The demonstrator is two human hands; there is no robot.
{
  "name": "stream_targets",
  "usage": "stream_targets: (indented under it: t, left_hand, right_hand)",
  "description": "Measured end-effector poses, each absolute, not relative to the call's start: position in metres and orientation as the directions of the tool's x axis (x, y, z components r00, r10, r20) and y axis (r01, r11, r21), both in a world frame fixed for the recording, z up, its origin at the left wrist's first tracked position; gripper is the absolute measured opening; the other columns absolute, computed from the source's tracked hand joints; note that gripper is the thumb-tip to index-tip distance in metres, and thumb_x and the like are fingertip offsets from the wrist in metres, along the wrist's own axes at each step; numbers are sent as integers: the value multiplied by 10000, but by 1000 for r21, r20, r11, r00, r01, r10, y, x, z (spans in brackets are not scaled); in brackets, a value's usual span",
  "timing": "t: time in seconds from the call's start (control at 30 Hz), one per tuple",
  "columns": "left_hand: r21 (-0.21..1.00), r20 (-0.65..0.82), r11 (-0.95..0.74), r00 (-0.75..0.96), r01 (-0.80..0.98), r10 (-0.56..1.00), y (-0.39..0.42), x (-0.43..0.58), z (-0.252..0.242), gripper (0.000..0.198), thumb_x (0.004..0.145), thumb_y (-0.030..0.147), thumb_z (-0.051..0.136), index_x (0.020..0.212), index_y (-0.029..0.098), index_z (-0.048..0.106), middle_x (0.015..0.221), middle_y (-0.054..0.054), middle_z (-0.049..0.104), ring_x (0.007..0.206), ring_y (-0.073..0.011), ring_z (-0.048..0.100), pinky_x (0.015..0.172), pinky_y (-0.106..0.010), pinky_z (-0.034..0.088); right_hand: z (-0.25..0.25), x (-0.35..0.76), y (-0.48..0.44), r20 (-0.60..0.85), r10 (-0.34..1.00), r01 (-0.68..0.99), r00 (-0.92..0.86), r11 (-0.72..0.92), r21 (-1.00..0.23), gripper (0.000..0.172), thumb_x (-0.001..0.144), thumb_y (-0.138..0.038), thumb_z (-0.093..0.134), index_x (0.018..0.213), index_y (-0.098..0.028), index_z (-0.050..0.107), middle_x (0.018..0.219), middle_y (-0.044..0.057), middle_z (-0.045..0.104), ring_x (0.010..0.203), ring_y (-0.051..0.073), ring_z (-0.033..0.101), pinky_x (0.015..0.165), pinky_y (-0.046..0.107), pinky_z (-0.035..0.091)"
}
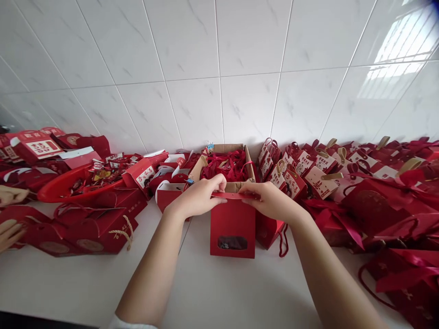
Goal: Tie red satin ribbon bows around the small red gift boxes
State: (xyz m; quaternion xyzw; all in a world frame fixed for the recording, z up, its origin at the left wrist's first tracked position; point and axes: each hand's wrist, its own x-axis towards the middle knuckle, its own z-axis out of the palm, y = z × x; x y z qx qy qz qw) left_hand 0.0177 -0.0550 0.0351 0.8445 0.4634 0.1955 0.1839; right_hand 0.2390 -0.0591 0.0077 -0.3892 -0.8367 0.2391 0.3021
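In front of me a red gift box [232,224] with a dark oval window stands upright on the white table. My left hand [202,194] pinches the left end of its top flap between thumb and fingers. At the other end of that flap my right hand [272,198] grips the edge the same way. Just behind the box is an open cardboard carton [252,171] filled with dark red ribbons [226,165]. Another red box [269,230] with a rope handle leans beside it on the right, partly hidden by my right hand.
A red basin [51,189] of wrapped candies [103,173] stands at the left, among red boxes. Another person's hands [12,228] touch a box at the far left. Many finished-looking gift boxes [322,180] crowd the right side. A tiled wall [192,105] rises behind.
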Motion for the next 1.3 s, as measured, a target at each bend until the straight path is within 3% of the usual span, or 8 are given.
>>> stream_targets:
  t: [0.2,0.43,0.53,0.83,0.93,1.1,1.2,1.3]
  left_hand:
    - [716,450,-583,385,383,806,-53,18,39,184,824,264,535,784,210,363,847,-10,564,774,-126,553,679,-244,431]
    - [839,486,-512,166,187,858,-60,28,43,200,806,264,567,791,213,374,779,11,584,577,-86,499,517,-196,387]
    - [851,477,-491,118,185,871,-59,28,42,167,778,238,571,794,215,407,769,24,570,551,-83,474,487,-194,356]
    - [901,422,-431,138,48,896,-54,40,37,87,648,219,448,611,169,508,668,10,490,540,-100,399,475,-232,283]
    - [939,339,-343,128,9,932,-55,42,39,130,701,273,492,641,168,539,705,3,539,592,-116,466,526,-232,347]
    - [973,211,-205,46,-108,976,-51,40,37,363,691,260,586,1052,243,559,847,7,630,701,-153,586,620,-259,442]
    - [990,78,-64,107,-122,991,-49,43,32,304,697,379,639,934,193,594,759,-9,628,662,-166,596,600,-273,451]
    - [992,93,-80,137,-94,986,-50,47,31,288,691,423,667,828,181,593,734,-4,618,650,-157,593,590,-262,452]
  right_hand:
    - [7,234,-52,518,813,16,-264,541,-841,103,826,-285,565,904,-240,517,798,-5,576,628,113,513,527,222,394]
    - [7,216,-66,418,884,-308,-211,346,-886,342,795,-272,537,1106,-333,410,902,-12,588,667,137,574,554,245,470]
    - [5,209,-68,409,898,-375,-163,327,-867,329,762,-227,519,1058,-328,418,898,-23,582,643,126,554,542,230,457]
    - [9,205,-61,264,965,-395,-9,239,-887,155,627,-188,530,755,-235,457,621,-56,437,493,93,376,458,199,322]
    - [8,204,-62,302,953,-419,16,280,-864,127,620,-173,537,711,-220,462,608,-55,425,502,86,340,468,196,284]
    - [4,200,-64,451,885,-318,115,462,-827,71,663,-160,516,660,-201,458,630,-44,404,549,93,314,510,219,260]
    - [2,200,-64,520,839,-213,162,545,-811,67,690,-155,499,660,-199,458,638,-38,405,566,102,319,527,235,263]
    - [4,201,-69,554,813,-136,178,578,-804,74,707,-155,492,663,-202,455,641,-35,409,569,106,331,535,242,279]
